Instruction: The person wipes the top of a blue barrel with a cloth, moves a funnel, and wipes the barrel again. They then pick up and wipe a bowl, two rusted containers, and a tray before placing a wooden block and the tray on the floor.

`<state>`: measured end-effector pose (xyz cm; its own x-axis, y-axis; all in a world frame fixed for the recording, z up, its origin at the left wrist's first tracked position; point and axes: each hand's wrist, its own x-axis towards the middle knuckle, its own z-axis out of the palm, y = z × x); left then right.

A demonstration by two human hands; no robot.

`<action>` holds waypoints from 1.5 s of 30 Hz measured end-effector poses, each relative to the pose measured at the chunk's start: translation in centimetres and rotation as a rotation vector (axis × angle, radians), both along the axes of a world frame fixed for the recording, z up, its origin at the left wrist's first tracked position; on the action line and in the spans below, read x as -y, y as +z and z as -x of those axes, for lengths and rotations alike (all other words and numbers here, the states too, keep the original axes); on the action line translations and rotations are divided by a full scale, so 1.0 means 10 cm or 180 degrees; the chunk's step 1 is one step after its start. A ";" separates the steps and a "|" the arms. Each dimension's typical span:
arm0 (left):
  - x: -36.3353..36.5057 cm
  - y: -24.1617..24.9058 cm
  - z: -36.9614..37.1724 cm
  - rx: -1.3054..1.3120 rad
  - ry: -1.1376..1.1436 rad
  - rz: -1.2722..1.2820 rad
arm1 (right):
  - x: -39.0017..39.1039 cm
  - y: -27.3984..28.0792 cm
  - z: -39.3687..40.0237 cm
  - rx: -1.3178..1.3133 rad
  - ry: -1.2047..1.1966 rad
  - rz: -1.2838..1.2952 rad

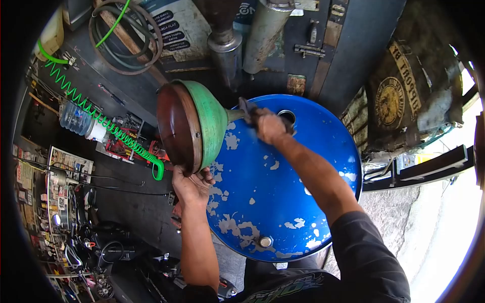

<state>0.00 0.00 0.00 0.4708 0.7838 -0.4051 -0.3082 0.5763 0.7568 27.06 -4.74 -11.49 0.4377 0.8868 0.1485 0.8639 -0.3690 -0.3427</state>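
Observation:
A large green funnel [209, 121] is tilted on its side over the blue drum [288, 177], its reddish-brown mouth facing left. My left hand [192, 184] grips the lower edge of the funnel's rim from below. At the spout end, my right hand [271, 126] is closed around a dark rag [246, 108], which touches the spout. Slight blur covers this hand. Just beyond it, a round open hole [287, 115] shows in the drum's top, partly hidden by the hand. Nearer to me sits a small metal cap [265, 241] on the drum.
A coiled green air hose [101, 118] stretches along the left, past a clear plastic bottle [76, 117]. Exhaust pipes [265, 35] stand behind the drum. A dark printed sack [399, 96] hangs at right. Motorcycle parts [131, 257] fill the lower left.

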 end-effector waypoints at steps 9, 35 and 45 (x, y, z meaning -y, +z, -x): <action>0.22 0.13 -0.02 -0.0055 0.0087 0.0044 | 0.96 0.31 0.38 -0.3559 -0.0949 -0.1700; 0.09 -0.01 -0.04 0.0064 -0.0146 0.0149 | 1.44 0.17 0.75 0.0555 -0.0803 -0.0226; -0.02 -0.16 0.38 -0.0098 0.0133 0.0221 | 0.13 -0.13 0.30 0.0835 -0.0768 -0.0214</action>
<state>-3.85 0.17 -1.63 0.4248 0.7720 -0.4728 -0.3104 0.6148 0.7250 24.11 -6.05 -12.80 0.5724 0.7470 0.3381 0.8165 -0.5572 -0.1514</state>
